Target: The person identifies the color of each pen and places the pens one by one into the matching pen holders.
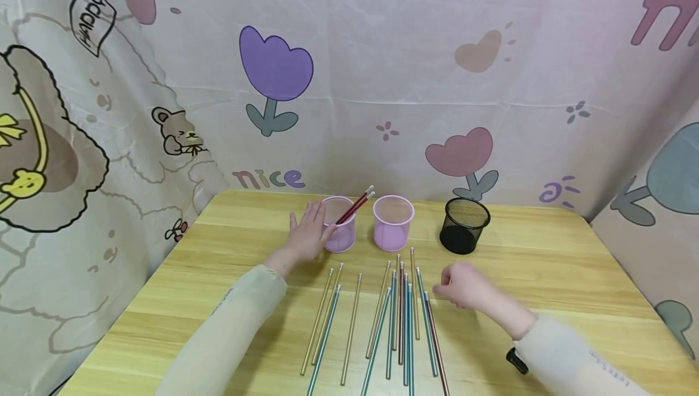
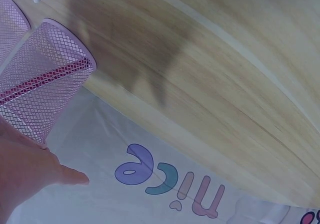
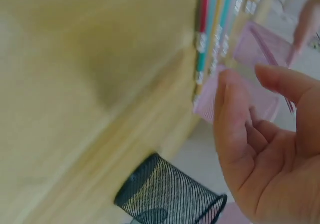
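Observation:
My left hand (image 1: 308, 235), fingers straight, rests against the left side of a pink mesh pencil cup (image 1: 341, 241). Two dark red pencils (image 1: 354, 208) lean in that cup, their eraser ends sticking out over the right rim. In the left wrist view they show through the mesh (image 2: 55, 84). My right hand (image 1: 466, 285) hovers near the right end of the loose pencils (image 1: 406, 329), fingers loosely curled. The right wrist view shows a gap between thumb and index fingertip, with nothing held. Gold, teal and dark red pencils lie roughly lengthwise on the table.
A second pink mesh cup (image 1: 392, 235) stands just right of the first. Farther right is a black mesh cup (image 1: 461, 238). The wooden table (image 1: 546, 262) ends at a printed cloth (image 1: 355, 80) behind the cups. A small black object (image 1: 516, 361) sits by the right sleeve.

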The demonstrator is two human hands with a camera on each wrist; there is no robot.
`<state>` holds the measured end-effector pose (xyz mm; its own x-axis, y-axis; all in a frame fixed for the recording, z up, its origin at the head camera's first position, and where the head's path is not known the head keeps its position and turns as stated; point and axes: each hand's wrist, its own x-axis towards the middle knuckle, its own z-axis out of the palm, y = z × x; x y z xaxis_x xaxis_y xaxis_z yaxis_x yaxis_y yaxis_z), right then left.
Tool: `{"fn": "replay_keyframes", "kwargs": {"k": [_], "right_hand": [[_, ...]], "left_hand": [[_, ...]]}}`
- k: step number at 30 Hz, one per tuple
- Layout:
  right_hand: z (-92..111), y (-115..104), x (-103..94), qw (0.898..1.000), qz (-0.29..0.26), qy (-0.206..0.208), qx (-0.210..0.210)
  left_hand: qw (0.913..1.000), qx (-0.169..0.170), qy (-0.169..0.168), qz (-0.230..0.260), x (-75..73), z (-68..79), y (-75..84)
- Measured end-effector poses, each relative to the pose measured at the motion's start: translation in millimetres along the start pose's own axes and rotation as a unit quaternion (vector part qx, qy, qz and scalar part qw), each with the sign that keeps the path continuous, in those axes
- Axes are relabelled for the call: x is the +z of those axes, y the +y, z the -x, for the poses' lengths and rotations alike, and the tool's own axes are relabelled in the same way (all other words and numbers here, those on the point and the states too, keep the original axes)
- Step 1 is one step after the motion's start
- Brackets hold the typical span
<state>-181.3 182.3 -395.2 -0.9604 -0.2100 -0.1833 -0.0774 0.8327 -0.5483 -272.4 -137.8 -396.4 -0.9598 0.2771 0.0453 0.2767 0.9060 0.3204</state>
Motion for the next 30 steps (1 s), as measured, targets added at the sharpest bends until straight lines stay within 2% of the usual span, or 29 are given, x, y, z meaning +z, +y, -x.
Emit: {"fn": "replay_keyframes", "kwargs": {"k": [3, 9, 18, 22, 25, 30], "right_hand": [[3.8, 1.5, 11.5, 0.999, 0.042, -0.004, -0.013], [9.0, -1.2, 26.7, 0.995, 0.091, -0.013, -0.024], [8.8, -2.9, 32.5, 0.991, 0.129, -0.002, -0.026], [5.4, 2.2, 32.1, 0.994, 0.104, -0.012, -0.011], [1.3, 7.6, 29.8, 0.998, 0.054, -0.024, 0.011], [-6.7, 15.8, 22.7, 0.998, -0.013, -0.045, 0.034]], "left_hand": [[1.0000, 0.000, 0.000, 0.002, -0.1, -0.2, -0.3], [1.0000, 0.000, -0.005, 0.002, -0.8, 0.1, -0.5], [1.0000, 0.004, 0.002, -0.003, 1.1, -0.8, -1.1], [1.0000, 0.005, 0.002, -0.003, 1.7, -0.8, -1.0], [1.0000, 0.003, -0.001, -0.007, 1.4, -0.7, -0.8], [1.0000, 0.001, 0.002, -0.009, 0.8, -0.6, -0.1]]}}
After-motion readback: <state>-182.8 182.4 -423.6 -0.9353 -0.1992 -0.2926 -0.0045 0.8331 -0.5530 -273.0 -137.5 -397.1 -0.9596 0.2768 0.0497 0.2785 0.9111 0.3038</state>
